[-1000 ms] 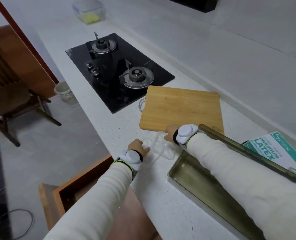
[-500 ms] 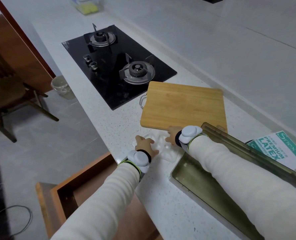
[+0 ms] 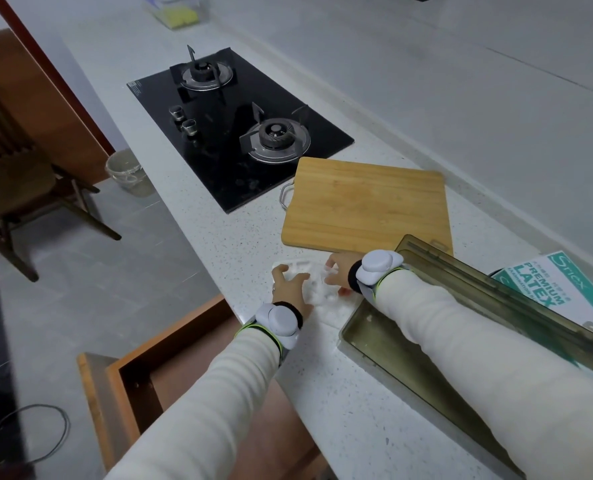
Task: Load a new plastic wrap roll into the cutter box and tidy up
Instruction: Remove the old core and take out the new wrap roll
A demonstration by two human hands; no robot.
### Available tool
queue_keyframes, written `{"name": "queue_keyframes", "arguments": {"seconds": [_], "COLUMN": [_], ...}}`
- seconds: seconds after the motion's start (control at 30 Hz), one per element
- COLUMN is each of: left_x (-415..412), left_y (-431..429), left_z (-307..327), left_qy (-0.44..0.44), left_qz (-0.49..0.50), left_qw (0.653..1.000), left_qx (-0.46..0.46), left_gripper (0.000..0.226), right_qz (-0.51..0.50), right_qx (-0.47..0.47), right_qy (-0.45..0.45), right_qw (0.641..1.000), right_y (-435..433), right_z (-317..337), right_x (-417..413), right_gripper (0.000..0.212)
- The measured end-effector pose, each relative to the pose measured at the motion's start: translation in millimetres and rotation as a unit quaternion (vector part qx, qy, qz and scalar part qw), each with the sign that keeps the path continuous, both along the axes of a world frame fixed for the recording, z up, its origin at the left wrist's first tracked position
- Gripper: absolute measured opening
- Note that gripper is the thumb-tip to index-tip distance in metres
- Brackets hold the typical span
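Note:
A crumpled piece of clear plastic wrap (image 3: 319, 294) lies on the white counter, just in front of the cutting board. My left hand (image 3: 289, 289) is clawed over its left side, fingers spread and pressing into it. From the right, my right hand (image 3: 336, 275) curls its fingers into the wrap. The olive translucent cutter box (image 3: 366, 337) stands open right of the wrap, its lid (image 3: 495, 289) folded back. My right forearm crosses over the box and hides part of its inside. No roll shows in the visible part.
A bamboo cutting board (image 3: 367, 202) lies behind the hands, and a black gas hob (image 3: 232, 133) beyond it. A latex glove carton (image 3: 551, 289) sits behind the box lid. Below the counter edge an open wooden drawer (image 3: 142, 375) juts out. A small bin (image 3: 125, 171) stands on the floor.
My left hand has moved up and right onto the wrap, and both hands have closed in, bunching the sheet smaller. The camera has tilted slightly.

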State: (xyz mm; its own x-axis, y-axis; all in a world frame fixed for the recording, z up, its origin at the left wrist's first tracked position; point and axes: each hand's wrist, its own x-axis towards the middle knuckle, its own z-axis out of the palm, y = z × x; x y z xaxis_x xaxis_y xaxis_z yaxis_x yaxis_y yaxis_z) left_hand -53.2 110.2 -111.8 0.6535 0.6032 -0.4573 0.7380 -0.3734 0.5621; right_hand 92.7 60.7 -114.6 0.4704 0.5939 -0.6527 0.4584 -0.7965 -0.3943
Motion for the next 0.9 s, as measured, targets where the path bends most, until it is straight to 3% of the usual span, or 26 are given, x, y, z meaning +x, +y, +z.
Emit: {"name": "queue_keyframes", "arguments": {"seconds": [0.03, 0.17, 0.3, 0.53, 0.77, 0.9], "left_x": [-3.3, -10.7, -16.5, -14.9, -4.1, 1.9], "left_y": [-1.5, -2.4, 0.5, -8.6, -41.8, -65.9], "left_z": [2.0, 10.6, 26.8, 71.9, 99.0, 101.2], "left_qy": [-0.001, 0.008, -0.037, -0.143, -0.171, -0.165], "left_qz": [0.003, 0.002, -0.003, 0.042, -0.003, -0.032], "left_qw": [1.000, 1.000, 0.998, 0.988, 0.983, 0.983], "left_qx": [0.003, 0.016, 0.052, 0.037, 0.068, 0.068], "left_gripper": [0.054, 0.043, 0.022, 0.027, 0.022, 0.023], "right_qz": [-0.004, -0.035, -0.055, -0.036, 0.020, -0.005], "right_qx": [0.015, 0.083, 0.136, 0.208, 0.207, 0.212], "right_qy": [0.018, 0.042, 0.056, 0.006, -0.066, -0.024], "right_qw": [1.000, 0.995, 0.988, 0.977, 0.976, 0.977], "right_y": [-3.0, -2.8, -5.7, -23.2, -65.5, -91.8], "right_z": [2.6, 18.8, 46.9, 89.4, 119.8, 120.0], "right_x": [-0.9, -14.9, -21.8, -17.7, -5.5, 0.4], "right_gripper": [0.012, 0.037, 0.022, 0.014, 0.030, 0.030]}}
